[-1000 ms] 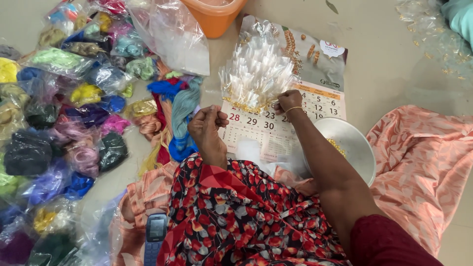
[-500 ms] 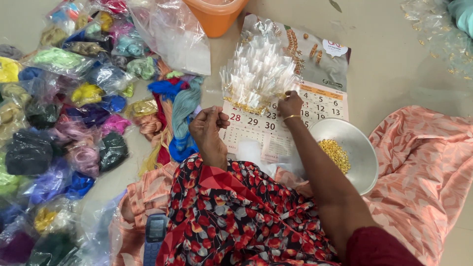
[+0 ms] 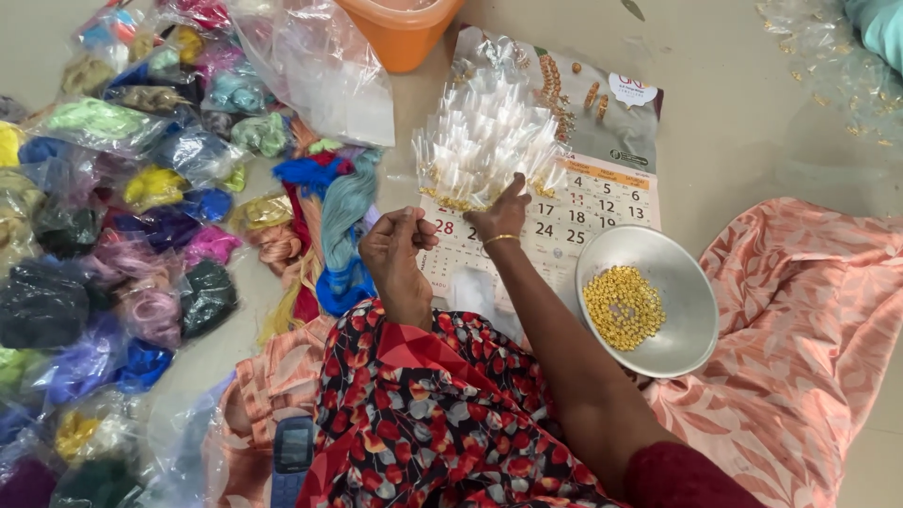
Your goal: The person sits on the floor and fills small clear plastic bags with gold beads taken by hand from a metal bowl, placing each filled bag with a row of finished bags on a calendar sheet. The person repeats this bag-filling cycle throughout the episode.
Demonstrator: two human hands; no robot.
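Your left hand (image 3: 395, 246) pinches something too small to make out; your right hand (image 3: 501, 213) presses the fanned clear packets (image 3: 484, 141) flat. Keep them pinned against the calendar (image 3: 574, 202).

We see bagged thread bundles (image 3: 122, 235) in many colours spread over the floor at left, loose blue skeins (image 3: 343, 240) just beside them. An orange plastic tub (image 3: 400, 33) sits at top, a clear plastic bag (image 3: 320, 71) touching it. A blue phone (image 3: 293, 456) lies at the bottom edge. Peach patterned cloth (image 3: 809, 320) covers the right side. Clear wrappers (image 3: 828, 66) lie top right.
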